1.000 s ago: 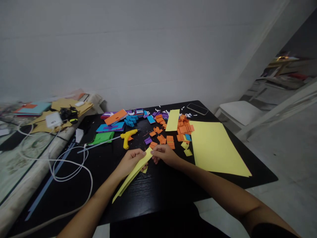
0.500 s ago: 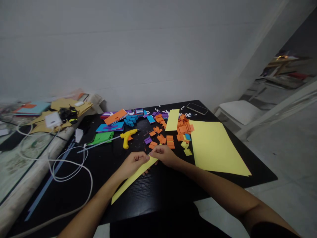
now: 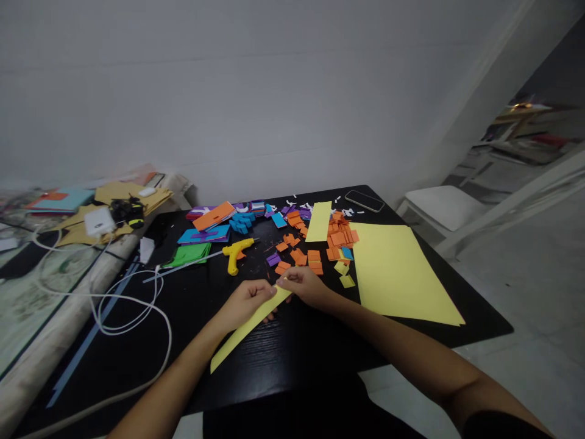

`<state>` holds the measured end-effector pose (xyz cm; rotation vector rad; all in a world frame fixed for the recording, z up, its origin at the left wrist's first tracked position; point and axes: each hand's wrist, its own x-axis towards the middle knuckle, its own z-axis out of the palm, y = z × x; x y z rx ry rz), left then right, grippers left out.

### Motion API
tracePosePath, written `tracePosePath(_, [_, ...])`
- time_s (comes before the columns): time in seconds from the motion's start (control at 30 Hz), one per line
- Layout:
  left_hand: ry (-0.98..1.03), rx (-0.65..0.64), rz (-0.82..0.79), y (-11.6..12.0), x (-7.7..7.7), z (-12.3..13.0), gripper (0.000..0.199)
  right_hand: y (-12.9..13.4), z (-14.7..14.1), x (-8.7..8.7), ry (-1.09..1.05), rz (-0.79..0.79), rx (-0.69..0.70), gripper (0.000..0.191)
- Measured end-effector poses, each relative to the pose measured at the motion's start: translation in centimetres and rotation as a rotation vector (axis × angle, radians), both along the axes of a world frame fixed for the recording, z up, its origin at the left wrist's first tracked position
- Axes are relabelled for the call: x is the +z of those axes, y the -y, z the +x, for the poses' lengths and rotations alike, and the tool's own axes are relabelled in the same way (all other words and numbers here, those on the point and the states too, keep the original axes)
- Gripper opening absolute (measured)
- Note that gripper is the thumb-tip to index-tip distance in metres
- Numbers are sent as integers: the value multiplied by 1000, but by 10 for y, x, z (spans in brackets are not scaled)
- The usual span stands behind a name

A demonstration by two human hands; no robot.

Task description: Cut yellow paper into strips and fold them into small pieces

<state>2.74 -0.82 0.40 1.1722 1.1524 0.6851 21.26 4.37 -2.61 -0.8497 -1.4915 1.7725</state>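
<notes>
A long strip of yellow paper (image 3: 247, 329) slants between my two hands above the black table. My left hand (image 3: 249, 302) pinches it near its far end, thumb on top and fingers underneath. My right hand (image 3: 307, 286) grips that same far end, its thumb and fingertips close to my left thumb. The strip's near end hangs free toward the lower left. Just beyond my hands lie small folded orange paper pieces (image 3: 315, 262), a purple piece (image 3: 273, 260) and small yellow pieces (image 3: 347, 281). A yellow glue gun (image 3: 235, 255) rests to the left of them.
Large yellow sheets (image 3: 402, 274) lie at the right, with a phone (image 3: 364, 200) behind. Another yellow strip (image 3: 319, 222) lies across the orange pieces. Green (image 3: 187, 255) and blue paper (image 3: 203, 234) are stacked at the left. A white cable (image 3: 167, 329) loops over the table's left side.
The yellow strip's free near end has shifted slightly up and to the right. Both hands keep nearly the same place and hold.
</notes>
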Motion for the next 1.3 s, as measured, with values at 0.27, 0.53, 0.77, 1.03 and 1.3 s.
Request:
tracePosePath(0.27, [-8,-59,68,-5,2,-13,39,-29,23,9,-22,23,-190,34])
tracePosePath(0.53, [4,340,208,-18,12,-33,31,-42,33,10,-79,-18,-379,30])
tracePosePath(0.77, [147,585,342,-20,8,-35,24,-31,33,16,19,-11,-9,16])
tracePosePath(1.03, [29,111,166,-6,-4,-5,34,-9,12,12,-9,-88,138,37])
tracePosePath(1.3, [-51,15,165,-1,-10,6,39,2,-1,8,-41,-75,42,33])
